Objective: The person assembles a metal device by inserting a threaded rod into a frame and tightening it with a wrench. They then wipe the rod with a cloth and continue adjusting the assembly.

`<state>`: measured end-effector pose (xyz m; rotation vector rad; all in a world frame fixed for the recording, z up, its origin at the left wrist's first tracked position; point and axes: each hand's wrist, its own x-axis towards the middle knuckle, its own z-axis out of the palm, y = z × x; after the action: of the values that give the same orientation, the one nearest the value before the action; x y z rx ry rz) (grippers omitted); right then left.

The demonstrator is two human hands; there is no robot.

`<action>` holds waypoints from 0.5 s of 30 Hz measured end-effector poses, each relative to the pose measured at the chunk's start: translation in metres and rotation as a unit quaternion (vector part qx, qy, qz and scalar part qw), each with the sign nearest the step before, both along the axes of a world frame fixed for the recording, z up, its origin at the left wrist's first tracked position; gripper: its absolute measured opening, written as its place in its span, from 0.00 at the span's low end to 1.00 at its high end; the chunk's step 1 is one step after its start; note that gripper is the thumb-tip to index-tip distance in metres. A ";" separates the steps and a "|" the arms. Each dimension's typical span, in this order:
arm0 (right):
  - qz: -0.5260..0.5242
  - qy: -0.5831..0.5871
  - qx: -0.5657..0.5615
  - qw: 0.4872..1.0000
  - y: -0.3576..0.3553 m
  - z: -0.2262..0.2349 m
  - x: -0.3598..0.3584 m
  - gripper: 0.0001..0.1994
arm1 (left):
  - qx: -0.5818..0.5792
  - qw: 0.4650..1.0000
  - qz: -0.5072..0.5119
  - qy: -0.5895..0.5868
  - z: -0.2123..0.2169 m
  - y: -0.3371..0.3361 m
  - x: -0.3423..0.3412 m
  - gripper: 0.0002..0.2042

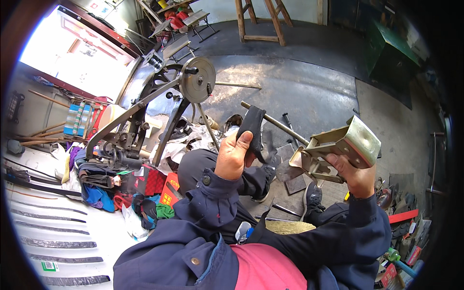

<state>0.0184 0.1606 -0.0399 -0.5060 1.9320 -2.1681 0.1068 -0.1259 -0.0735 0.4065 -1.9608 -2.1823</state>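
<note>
Both hands [234, 157] [355, 175] raised, fingers closed

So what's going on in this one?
A seated person in a dark blue jacket holds a folded metal bracket up in the right hand and a black curved piece gripped in the left hand. Both are raised above the knees. A frame machine with a grey metal wheel stands just ahead on the cluttered workshop floor.

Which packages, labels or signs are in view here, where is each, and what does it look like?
Red carton: on the floor left of the person's knee, flat, red with yellow print.
White label: lower left on the pale floor, small rectangle with green print.
Wall notices: top left above the doorway, small, pale, too blurred to describe further.
</note>
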 end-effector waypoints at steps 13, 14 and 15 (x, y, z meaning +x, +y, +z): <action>0.132 -0.094 -0.057 0.985 0.033 -0.008 -0.002 0.32 | -0.468 0.811 0.035 0.350 -0.076 -0.004 -0.123 0.04; 0.127 -0.088 -0.072 0.985 0.033 -0.008 -0.002 0.32 | -0.480 0.805 0.083 0.339 -0.073 0.003 -0.138 0.07; 0.119 -0.093 -0.083 0.985 0.032 -0.008 -0.002 0.31 | -0.333 0.898 0.079 0.277 -0.072 0.012 -0.148 0.06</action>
<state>0.0160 0.1924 -0.0474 -0.5122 1.5206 -2.1454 -0.0413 -0.1141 -0.1457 -0.1494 -2.0584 -1.2077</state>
